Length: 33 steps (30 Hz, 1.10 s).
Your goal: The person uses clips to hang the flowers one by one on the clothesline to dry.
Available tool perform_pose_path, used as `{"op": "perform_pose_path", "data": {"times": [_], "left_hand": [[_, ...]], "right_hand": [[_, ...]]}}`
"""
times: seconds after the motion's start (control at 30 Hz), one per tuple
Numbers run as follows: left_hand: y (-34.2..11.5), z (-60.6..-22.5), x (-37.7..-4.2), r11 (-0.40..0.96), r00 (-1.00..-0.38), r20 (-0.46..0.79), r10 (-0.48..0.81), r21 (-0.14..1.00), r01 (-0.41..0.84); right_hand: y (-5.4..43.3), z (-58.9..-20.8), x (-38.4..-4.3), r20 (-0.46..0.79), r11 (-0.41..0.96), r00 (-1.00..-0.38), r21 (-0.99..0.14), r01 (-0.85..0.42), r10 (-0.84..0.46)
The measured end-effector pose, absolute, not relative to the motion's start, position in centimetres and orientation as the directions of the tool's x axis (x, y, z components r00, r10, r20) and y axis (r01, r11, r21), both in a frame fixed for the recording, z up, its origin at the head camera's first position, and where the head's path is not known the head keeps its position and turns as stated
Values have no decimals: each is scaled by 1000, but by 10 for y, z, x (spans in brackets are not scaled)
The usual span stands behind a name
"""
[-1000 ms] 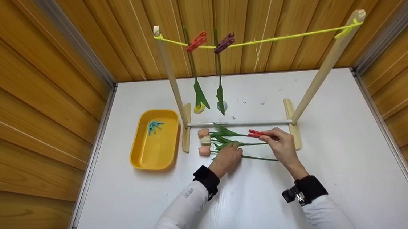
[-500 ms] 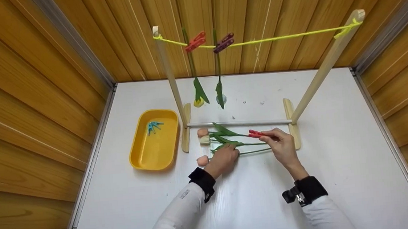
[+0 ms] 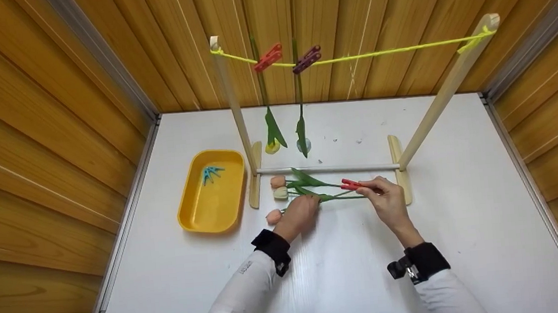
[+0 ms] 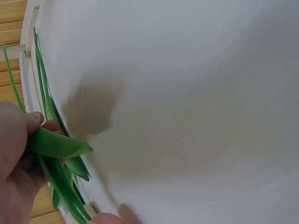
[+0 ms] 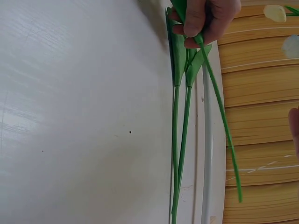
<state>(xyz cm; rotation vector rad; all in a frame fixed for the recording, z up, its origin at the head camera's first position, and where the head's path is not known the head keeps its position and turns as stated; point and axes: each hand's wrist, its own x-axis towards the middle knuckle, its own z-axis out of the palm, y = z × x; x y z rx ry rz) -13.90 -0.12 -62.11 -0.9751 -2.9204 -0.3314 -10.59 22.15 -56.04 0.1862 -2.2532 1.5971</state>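
Note:
My left hand point(image 3: 302, 213) pinches a peach artificial tulip point(image 3: 274, 217) just below its bloom. In the left wrist view its broad green leaf point(image 4: 60, 143) spreads from between the fingers. The tulip's stem point(image 5: 223, 112) slants up off the table in the right wrist view and crosses towards the red clothespin point(image 3: 349, 185) in the head view. That clothespin is pinched between thumb and fingers of my right hand point(image 3: 386, 200). Beneath and beyond the left hand lie another peach tulip point(image 3: 278, 182) and a cream tulip point(image 3: 280, 193), stems pointing right.
A yellow cord point(image 3: 390, 52) spans two wooden posts; a red clothespin point(image 3: 268, 58) and a purple clothespin point(image 3: 307, 60) hold a yellow tulip point(image 3: 272, 148) and a pale blue tulip point(image 3: 303, 145) upside down. Blue clothespins point(image 3: 210, 174) lie in the yellow tray point(image 3: 213, 211) at left.
My left hand has drawn the nearest peach tulip left and towards me, away from the other two, and raised its stem. The right hand with the clothespin has barely moved.

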Motion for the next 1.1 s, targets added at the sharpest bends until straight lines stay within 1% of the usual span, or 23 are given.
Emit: {"op": "perform_pose_path", "data": {"times": [0.13, 0.2, 0.3, 0.4, 0.5, 0.67, 0.87, 1.1], "left_hand": [[-2, -612, -144, 788, -833, 93, 545, 280, 548], [-2, -606, -147, 795, -849, 91, 520, 312, 520], [-1, -595, -151, 806, -880, 92, 466, 366, 465], [1, -585, -154, 800, -909, 103, 404, 443, 405], [2, -577, -156, 780, -924, 140, 356, 500, 376], [3, -566, -158, 751, -913, 225, 341, 519, 408], [5, -544, -156, 722, -898, 279, 341, 533, 440], [10, -510, -156, 673, -865, 375, 332, 548, 496]], "right_hand": [[216, -542, -100, 381, 346, -919, -879, -327, 99], [216, -540, -100, 396, 346, -913, -874, -342, 97], [219, -549, -104, 401, 344, -910, -874, -344, 108], [223, -560, -109, 390, 342, -913, -880, -330, 123], [227, -568, -111, 375, 333, -919, -888, -317, 125], [228, -572, -111, 368, 351, -922, -884, -307, 120], [224, -565, -108, 334, 366, -932, -892, -265, 138], [216, -545, -100, 372, 368, -923, -875, -314, 98]]}}
